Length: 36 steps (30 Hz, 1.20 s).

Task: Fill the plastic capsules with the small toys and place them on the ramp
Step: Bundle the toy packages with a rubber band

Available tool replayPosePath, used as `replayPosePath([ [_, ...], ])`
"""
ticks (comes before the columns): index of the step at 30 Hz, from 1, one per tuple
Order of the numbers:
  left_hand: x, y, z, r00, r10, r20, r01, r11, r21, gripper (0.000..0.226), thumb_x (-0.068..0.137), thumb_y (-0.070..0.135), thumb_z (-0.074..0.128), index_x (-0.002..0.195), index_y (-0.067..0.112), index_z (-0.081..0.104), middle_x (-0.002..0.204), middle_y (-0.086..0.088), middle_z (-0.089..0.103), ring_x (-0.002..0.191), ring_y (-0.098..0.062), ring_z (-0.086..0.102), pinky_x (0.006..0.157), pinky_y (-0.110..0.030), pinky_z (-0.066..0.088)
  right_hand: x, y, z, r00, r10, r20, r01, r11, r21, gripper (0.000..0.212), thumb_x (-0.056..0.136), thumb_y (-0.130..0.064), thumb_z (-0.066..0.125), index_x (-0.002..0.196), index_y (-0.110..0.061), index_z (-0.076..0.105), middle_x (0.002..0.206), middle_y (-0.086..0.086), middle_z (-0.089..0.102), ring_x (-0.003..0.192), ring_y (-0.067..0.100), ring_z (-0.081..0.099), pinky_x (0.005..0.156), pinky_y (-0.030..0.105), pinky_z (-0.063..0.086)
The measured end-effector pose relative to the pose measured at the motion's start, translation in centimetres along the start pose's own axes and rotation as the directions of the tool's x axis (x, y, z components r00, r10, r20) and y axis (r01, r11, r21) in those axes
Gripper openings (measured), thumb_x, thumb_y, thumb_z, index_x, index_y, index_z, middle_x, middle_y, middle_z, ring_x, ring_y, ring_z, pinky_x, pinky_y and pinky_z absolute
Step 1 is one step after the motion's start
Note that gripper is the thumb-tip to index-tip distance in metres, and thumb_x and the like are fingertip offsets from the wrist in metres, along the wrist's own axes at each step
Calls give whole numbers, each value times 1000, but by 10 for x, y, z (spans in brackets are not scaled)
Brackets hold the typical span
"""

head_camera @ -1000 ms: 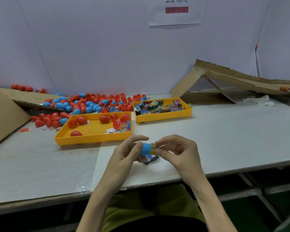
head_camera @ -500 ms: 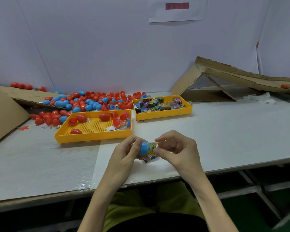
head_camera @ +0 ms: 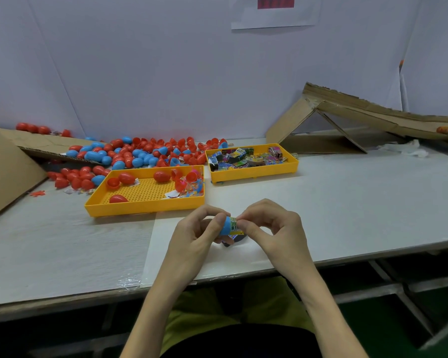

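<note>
Stuffing is under way: we are holding a blue capsule half [head_camera: 225, 226] just above the near part of the desk [head_camera: 347, 202], its mouth facing right, with a printed toy packet [head_camera: 233, 224] sticking out of it. Our left hand [head_camera: 192, 236] is gripping the half, fingers [head_camera: 219, 221] curled round its closed end. Our right hand [head_camera: 274, 228] is pinching the packet between thumb and forefinger and, we judge, pressing it in. A dark packet [head_camera: 230, 242] is lying on the desk under our hands.

Beyond them, a yellow tray [head_camera: 145, 209] is holding a few red capsules and loose bits, and a second tray [head_camera: 254, 174] just beside it is carrying more packets. A heap of red and blue capsules [head_camera: 140, 153] is spreading behind both. The cardboard ramp [head_camera: 360, 112] is standing well apart, far right.

We are watching for two risks. The packet may be crumpling or standing proud of the rim, which would keep a second half from snapping on. Squeezing the smooth shell too hard could also send it shooting out of our fingers and off the desk edge.

The packet's print is too small to read. The paper sheet [head_camera: 276, 11] on the wall is showing only a red bar.
</note>
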<state>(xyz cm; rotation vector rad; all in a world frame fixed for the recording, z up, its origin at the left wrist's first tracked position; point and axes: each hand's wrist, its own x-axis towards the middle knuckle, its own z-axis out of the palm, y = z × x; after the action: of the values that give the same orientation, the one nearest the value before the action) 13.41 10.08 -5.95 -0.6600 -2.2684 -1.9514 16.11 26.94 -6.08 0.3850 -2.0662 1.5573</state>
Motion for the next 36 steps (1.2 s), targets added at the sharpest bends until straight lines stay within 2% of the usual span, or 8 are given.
replayPosePath([
  [12, 0, 0, 1, 1000, 6, 2, -6, 1000, 17, 26, 88, 39, 56, 102, 22, 70, 84, 10, 74, 75, -14, 75, 70, -15, 54, 0, -1, 0, 1000, 10, 23, -10, 1000, -2, 16, 85, -6, 75, 83, -22, 73, 86, -14, 67, 88, 13, 66, 75, 21, 55],
  [20, 0, -2, 1, 1000, 20, 6, -20, 1000, 15, 25, 89, 39, 59, 99, 20, 71, 80, 7, 75, 75, -17, 75, 68, -17, 54, 0, 0, -1, 999, 25, 46, -24, 999, -22, 9, 87, -8, 73, 85, -16, 72, 88, -10, 67, 88, 14, 66, 75, 24, 56],
  [23, 0, -5, 1, 999, 33, -3, -33, 998, 47, 25, 89, 40, 58, 100, 21, 71, 79, 6, 76, 75, -18, 75, 69, -17, 54, 0, 0, 0, 997, 37, 63, -34, 999, -36, 8, 87, -8, 73, 85, -16, 73, 89, -9, 67, 89, 14, 65, 75, 27, 57],
  [29, -1, -5, 2, 994, 87, -68, -77, 986, 146, 23, 88, 42, 60, 98, 29, 75, 83, 19, 73, 83, -5, 71, 68, -12, 50, 0, 0, 1, 997, 61, 44, -59, 997, -59, 11, 88, -10, 72, 85, -20, 71, 90, -9, 67, 90, 12, 66, 77, 29, 58],
  [36, -3, -3, 1, 990, 89, -113, -78, 992, 96, 18, 86, 38, 64, 95, 30, 77, 84, 15, 74, 84, -7, 70, 71, -17, 54, 0, 0, 1, 996, 64, 54, -61, 997, -51, 4, 88, -10, 72, 87, -14, 72, 90, -6, 67, 89, 13, 65, 75, 25, 56],
])
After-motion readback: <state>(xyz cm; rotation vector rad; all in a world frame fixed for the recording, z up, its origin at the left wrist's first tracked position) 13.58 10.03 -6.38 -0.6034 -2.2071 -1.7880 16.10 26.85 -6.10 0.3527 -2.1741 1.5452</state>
